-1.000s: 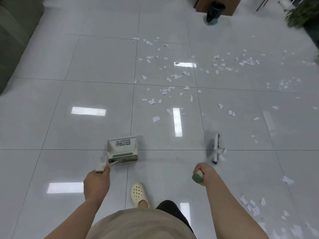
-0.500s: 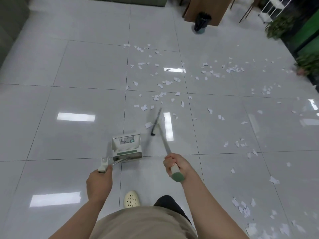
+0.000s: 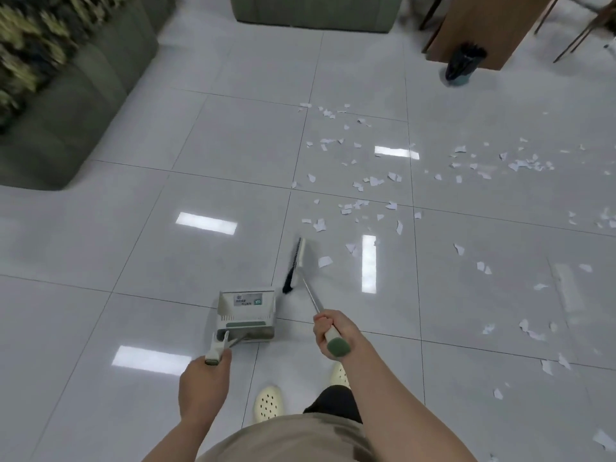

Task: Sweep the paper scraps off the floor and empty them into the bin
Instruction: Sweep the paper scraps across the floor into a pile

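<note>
My left hand (image 3: pixel 204 383) grips the handle of a white and green dustpan (image 3: pixel 246 315) that stands on the floor just ahead of me. My right hand (image 3: pixel 333 331) holds the green-tipped handle of a broom; its black-bristled head (image 3: pixel 295 265) sits on the tile right of the pan's front corner. One paper scrap (image 3: pixel 325 261) lies right beside the broom head. Several white scraps (image 3: pixel 366 181) are strewn across the tiles ahead and to the right. A black-lined bin (image 3: pixel 461 63) stands far off at the upper right.
A grey-green sofa (image 3: pixel 66 105) with plants along its back runs down the left side, and another sofa piece (image 3: pixel 313 11) sits at the top. A brown wooden cabinet (image 3: pixel 490 25) and chair legs stand behind the bin. My cream clogs (image 3: pixel 266 403) are below the dustpan.
The broom head swung from the right side over to the left, ending close to the dustpan's right front corner. The view turned left, bringing the sofa into sight.
</note>
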A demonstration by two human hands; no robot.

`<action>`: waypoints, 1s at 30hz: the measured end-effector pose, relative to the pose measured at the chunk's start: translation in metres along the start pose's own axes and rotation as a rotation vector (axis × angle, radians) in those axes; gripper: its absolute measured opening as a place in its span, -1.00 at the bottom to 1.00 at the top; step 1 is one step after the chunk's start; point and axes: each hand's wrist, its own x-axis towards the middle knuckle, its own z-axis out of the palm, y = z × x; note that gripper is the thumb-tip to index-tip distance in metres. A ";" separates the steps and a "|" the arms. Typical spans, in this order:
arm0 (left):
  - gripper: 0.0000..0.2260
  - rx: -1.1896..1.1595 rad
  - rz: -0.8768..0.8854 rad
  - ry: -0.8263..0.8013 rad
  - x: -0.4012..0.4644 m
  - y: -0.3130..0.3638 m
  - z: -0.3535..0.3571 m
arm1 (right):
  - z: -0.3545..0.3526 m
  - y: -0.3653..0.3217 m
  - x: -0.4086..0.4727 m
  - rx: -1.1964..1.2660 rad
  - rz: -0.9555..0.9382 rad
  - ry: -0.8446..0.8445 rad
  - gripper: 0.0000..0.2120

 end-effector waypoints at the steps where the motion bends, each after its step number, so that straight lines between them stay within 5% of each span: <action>1: -0.52 0.001 -0.016 0.012 0.000 0.004 0.005 | -0.010 -0.014 0.000 0.006 -0.019 0.023 -0.76; 12: -0.51 0.002 -0.086 0.109 -0.011 0.090 0.063 | -0.081 -0.202 -0.037 -0.306 -0.224 0.596 -0.86; 18: -0.45 -0.104 -0.119 0.195 -0.004 0.126 0.074 | -0.056 -0.248 -0.040 0.000 -0.275 0.460 -0.84; 30: -0.55 -0.159 -0.022 0.142 0.078 0.197 0.078 | 0.100 -0.186 0.011 -0.202 -0.194 0.093 -0.84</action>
